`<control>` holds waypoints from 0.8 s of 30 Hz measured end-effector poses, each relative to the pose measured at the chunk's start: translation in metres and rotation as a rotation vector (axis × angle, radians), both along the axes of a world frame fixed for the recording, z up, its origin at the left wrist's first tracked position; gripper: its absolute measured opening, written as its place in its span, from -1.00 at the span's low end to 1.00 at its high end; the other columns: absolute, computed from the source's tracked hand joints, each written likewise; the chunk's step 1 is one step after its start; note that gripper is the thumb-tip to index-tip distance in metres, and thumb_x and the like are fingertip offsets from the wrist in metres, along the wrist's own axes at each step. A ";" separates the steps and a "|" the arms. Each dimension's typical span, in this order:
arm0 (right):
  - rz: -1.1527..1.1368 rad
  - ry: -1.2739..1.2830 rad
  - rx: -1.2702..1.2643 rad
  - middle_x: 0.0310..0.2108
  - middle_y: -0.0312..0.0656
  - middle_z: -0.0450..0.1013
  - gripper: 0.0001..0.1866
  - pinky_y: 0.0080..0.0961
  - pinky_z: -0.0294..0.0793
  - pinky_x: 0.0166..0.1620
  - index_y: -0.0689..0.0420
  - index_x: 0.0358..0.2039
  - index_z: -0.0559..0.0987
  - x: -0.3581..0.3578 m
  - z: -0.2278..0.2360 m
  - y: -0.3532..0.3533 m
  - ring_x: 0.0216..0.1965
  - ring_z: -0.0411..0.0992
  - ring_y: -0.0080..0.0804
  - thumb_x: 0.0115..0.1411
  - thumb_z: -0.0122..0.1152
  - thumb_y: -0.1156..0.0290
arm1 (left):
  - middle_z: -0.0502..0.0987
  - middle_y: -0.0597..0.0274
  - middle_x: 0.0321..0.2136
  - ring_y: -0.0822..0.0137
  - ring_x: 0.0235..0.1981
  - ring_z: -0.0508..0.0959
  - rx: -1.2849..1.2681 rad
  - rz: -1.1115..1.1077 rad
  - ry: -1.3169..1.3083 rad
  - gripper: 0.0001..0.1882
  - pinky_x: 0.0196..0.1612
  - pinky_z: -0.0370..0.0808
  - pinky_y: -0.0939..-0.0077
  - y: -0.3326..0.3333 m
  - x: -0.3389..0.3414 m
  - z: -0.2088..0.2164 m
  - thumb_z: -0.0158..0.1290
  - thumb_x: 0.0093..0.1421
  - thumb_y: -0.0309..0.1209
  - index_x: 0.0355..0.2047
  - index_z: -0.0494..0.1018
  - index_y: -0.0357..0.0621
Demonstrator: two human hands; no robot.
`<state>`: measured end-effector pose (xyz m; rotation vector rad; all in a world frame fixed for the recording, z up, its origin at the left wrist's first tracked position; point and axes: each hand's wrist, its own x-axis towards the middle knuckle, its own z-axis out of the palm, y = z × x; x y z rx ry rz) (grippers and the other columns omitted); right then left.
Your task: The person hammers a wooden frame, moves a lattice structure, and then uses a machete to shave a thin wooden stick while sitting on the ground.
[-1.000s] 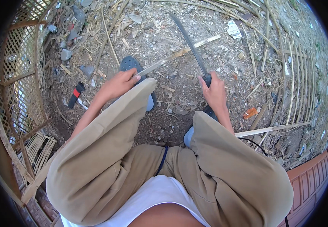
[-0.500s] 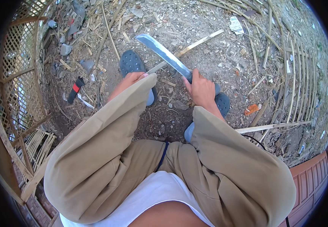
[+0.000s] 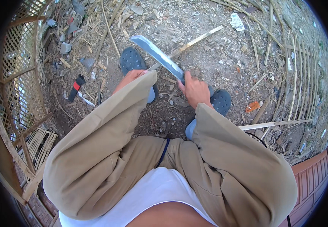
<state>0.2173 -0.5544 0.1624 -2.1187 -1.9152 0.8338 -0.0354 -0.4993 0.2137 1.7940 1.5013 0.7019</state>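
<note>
Knee hides most of the left hand (image 3: 130, 76) gripping the bamboo strip (image 3: 194, 41).

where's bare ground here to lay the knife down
Barest patch: the dirt between the two blue shoes, just below the right hand holding the knife. Another lies right of the bamboo strip. Top left is crowded with scraps and stones; the right edge holds bamboo slats.
</note>
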 end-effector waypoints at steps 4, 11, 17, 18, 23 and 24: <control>-0.073 -0.014 -0.040 -0.51 0.10 0.60 -0.54 0.12 0.62 -0.36 0.10 -0.12 0.42 0.010 0.004 0.011 -0.44 0.64 0.23 0.45 0.19 -0.08 | 0.63 0.20 -0.28 0.39 -0.22 0.60 -0.010 -0.014 0.021 -0.83 -0.14 0.52 0.40 0.008 -0.004 0.003 0.18 0.41 -0.35 -0.09 0.62 -0.17; -0.027 -0.034 -0.034 -0.47 0.15 0.62 -0.56 0.15 0.61 -0.35 0.10 -0.11 0.40 0.013 0.005 0.006 -0.46 0.62 0.29 0.45 0.20 -0.06 | 0.63 0.19 -0.29 0.39 -0.22 0.60 -0.088 -0.062 0.042 -0.83 -0.14 0.52 0.40 0.008 -0.009 0.001 0.18 0.40 -0.37 -0.09 0.61 -0.17; 0.050 -0.037 0.021 -0.50 0.05 0.62 -0.56 0.16 0.60 -0.37 0.10 -0.15 0.40 0.002 0.004 0.005 -0.47 0.64 0.19 0.44 0.21 -0.06 | 0.63 0.19 -0.29 0.39 -0.22 0.60 -0.125 -0.097 0.043 -0.83 -0.14 0.52 0.40 0.011 -0.012 0.001 0.19 0.40 -0.38 -0.08 0.60 -0.17; 0.130 -0.083 0.046 -0.50 0.06 0.62 -0.56 0.17 0.60 -0.35 0.10 -0.14 0.40 0.004 0.007 0.007 -0.46 0.64 0.21 0.44 0.21 -0.05 | 0.63 0.19 -0.30 0.39 -0.22 0.60 -0.128 -0.098 0.045 -0.83 -0.14 0.52 0.40 0.013 -0.013 0.002 0.19 0.40 -0.38 -0.08 0.60 -0.18; -0.104 0.042 -0.029 -0.50 0.04 0.61 -0.53 0.08 0.61 -0.38 0.09 -0.13 0.38 -0.003 0.001 -0.001 -0.45 0.66 0.16 0.43 0.21 -0.09 | 0.62 0.18 -0.30 0.39 -0.22 0.60 -0.182 -0.145 0.048 -0.83 -0.14 0.52 0.40 0.016 -0.013 0.000 0.19 0.39 -0.39 -0.08 0.59 -0.18; -0.025 0.003 -0.019 -0.50 0.05 0.61 -0.53 0.10 0.61 -0.37 0.09 -0.12 0.38 0.000 0.000 -0.001 -0.44 0.66 0.18 0.43 0.21 -0.09 | 0.62 0.18 -0.30 0.39 -0.22 0.60 -0.190 -0.155 0.045 -0.83 -0.14 0.52 0.40 0.015 -0.011 -0.002 0.19 0.39 -0.39 -0.08 0.59 -0.18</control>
